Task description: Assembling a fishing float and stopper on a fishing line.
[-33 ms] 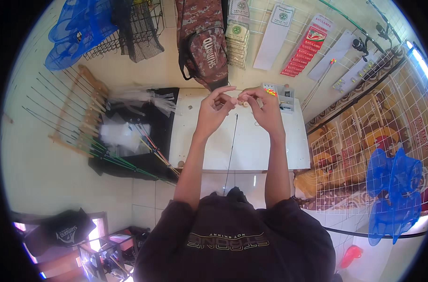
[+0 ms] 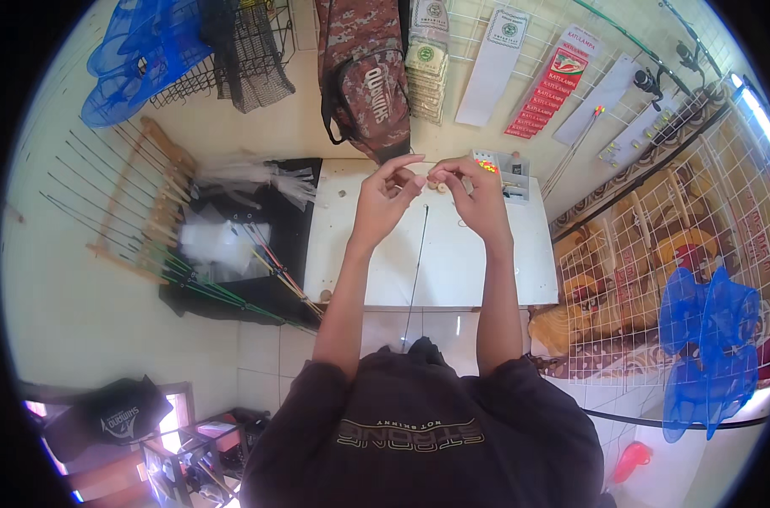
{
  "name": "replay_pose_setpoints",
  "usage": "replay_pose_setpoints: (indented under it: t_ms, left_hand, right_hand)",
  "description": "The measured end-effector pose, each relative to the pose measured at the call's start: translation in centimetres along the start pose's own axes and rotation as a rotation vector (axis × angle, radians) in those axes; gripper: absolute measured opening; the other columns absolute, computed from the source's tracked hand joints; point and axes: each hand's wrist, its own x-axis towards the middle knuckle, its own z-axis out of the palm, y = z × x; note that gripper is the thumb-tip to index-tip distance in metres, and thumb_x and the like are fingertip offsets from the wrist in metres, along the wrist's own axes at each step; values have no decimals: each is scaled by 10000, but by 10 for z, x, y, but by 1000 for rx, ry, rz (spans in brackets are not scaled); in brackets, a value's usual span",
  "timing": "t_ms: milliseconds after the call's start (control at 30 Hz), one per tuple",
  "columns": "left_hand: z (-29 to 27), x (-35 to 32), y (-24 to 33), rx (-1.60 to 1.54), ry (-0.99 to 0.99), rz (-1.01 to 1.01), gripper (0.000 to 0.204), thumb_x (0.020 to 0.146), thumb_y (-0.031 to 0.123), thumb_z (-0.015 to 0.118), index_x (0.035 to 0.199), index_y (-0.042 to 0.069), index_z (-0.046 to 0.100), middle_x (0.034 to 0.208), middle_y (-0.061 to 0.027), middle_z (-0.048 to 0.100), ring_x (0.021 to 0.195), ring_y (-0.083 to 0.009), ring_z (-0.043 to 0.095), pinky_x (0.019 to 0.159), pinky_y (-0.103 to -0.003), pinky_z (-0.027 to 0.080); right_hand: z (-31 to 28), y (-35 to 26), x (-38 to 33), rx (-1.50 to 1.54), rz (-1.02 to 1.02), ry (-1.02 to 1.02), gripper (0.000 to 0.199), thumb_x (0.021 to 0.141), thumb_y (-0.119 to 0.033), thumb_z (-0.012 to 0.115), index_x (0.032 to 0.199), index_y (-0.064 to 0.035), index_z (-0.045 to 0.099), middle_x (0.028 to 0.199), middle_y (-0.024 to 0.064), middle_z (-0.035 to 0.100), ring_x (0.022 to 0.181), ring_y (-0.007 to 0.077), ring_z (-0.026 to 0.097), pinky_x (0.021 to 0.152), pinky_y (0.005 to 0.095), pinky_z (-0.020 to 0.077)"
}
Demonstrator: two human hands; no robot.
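Observation:
Both of my hands are raised over the white table (image 2: pixel 520 262), close together and facing each other. My left hand (image 2: pixel 382 205) has thumb and fingers curled into a pinch. My right hand (image 2: pixel 481 203) pinches too, its fingertips a short gap from the left ones. Whatever lies between the fingertips is too small and thin to make out. Small round beige pieces (image 2: pixel 442 188) show just by my right fingertips. Below my hands, a thin dark rod (image 2: pixel 419 262) runs from the tabletop toward my body, touched by neither hand.
A compartment box (image 2: pixel 517 196) with colourful small items stands at the table's back right. At left, rods (image 2: pixel 224 292) and clear plastic bags (image 2: pixel 220 243) lie by a black cloth. A camouflage bag (image 2: pixel 364 85) hangs behind. Blue nets (image 2: pixel 711 347) hang at right on a white grid.

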Motion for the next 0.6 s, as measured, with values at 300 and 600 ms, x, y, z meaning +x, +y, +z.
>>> replay_pose_setpoints:
  t_ms: [300, 600]
  left_hand:
    - [2, 6, 7, 14, -17, -16, 216, 847, 125, 670, 1028, 8, 651, 831, -25, 646, 776, -75, 583, 684, -227, 469]
    - [-5, 5, -1, 16, -32, -34, 109, 841, 103, 673, 901, 27, 622, 816, -11, 626, 773, -66, 552, 681, -224, 434]
  right_hand:
    - [0, -6, 3, -45, -35, -18, 89, 851, -52, 611, 925, -36, 659, 838, 74, 655, 706, 178, 587, 603, 283, 438]
    - [1, -1, 3, 7, 2, -11, 69, 846, -71, 622, 900, -47, 658, 846, 66, 638, 750, 188, 581, 630, 287, 438]
